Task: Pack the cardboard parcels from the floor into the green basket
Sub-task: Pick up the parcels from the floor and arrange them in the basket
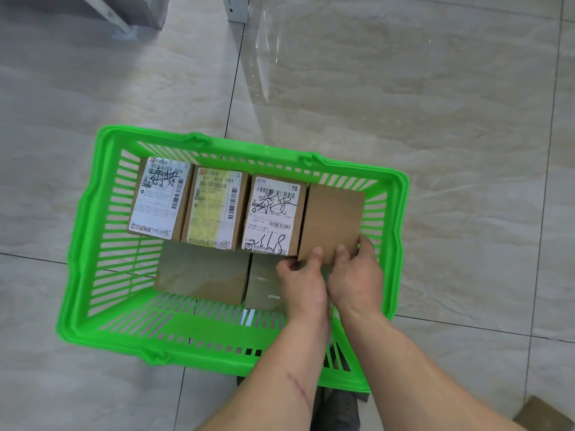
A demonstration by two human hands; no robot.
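Note:
A green basket (81, 244) stands on the tiled floor. Along its far side three labelled cardboard parcels sit in a row: one at the left (160, 199), a yellowish one (214, 209), and one with handwriting (272, 214). A plain brown parcel (331, 220) fills the far right end of that row. My left hand (300, 281) and my right hand (357, 275) both grip its near edge. Two more plain parcels lie lower in the basket, one at the middle (202, 275) and one (261, 287) partly hidden under my left hand.
Another cardboard parcel (547, 413) lies on the floor at the bottom right corner. A white metal leg (236, 9) and a grey object (93, 9) stand at the top of the view. My shoe (345, 405) shows just below the basket.

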